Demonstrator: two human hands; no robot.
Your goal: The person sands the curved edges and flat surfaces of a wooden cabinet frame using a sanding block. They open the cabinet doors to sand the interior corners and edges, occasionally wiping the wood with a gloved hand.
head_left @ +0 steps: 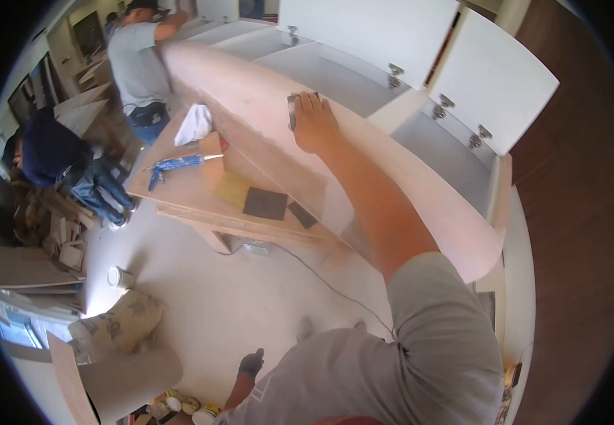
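My bare right hand is stretched out over the long curved, pinkish panel. Its fingers are closed on a dark sanding pad, held against the panel's surface. Low and away from the panel, near my body, hangs my left hand in a dark glove. One finger of it points out, and nothing shows in its grasp. On the wooden table beside the panel lie a dark sandpaper sheet, a smaller dark strip and a blue caulking gun.
White hinged doors stand raised above the cabinet compartments. A white cloth lies on the table. One person stands at the panel's far end; another bends near scrap wood. A cable, bucket and sack are on the floor.
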